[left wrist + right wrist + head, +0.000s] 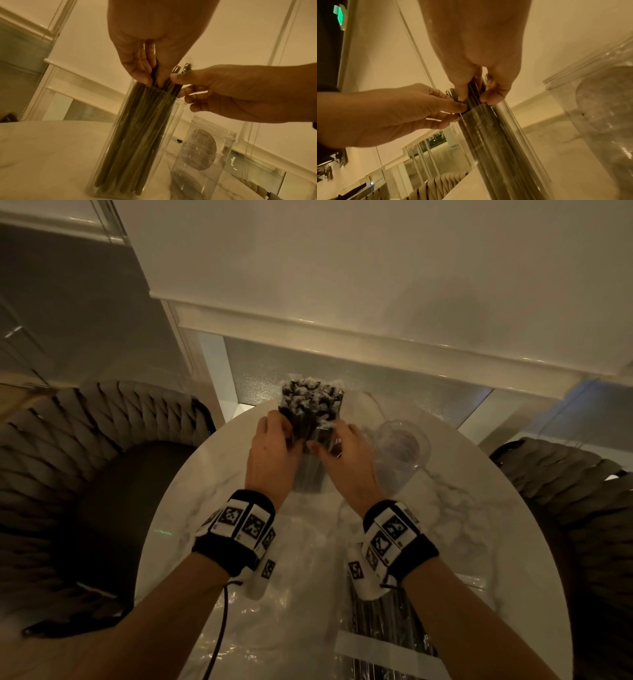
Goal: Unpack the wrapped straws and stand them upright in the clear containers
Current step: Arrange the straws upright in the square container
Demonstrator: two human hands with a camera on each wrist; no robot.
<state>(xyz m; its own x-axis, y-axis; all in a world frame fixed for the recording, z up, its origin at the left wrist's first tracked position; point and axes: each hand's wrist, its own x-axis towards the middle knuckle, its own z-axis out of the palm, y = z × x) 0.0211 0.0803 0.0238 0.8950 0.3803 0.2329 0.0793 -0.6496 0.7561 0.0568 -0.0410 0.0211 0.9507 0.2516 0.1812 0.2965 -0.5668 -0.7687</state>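
A tall clear container [308, 479] stands at the far middle of the marble table, packed with dark straws [310, 402] whose clear wrapper tips stick up above its rim. My left hand [284, 428] pinches straws from the left just above the rim, and in the left wrist view its fingertips [145, 77] reach in among the straws [137, 128]. From the right, my right hand [325, 441] pinches a few straws [475, 88] between thumb and fingers [493, 97] above the container [488, 135]. A second clear container [400, 453] stands just right, holding no straws.
A pack of dark wrapped straws [383, 625] lies near the table's front edge, beside crumpled clear plastic film [291, 577]. Woven chairs stand to the left [85, 474] and right [565, 491] of the round table [462, 508]. A window sill runs behind.
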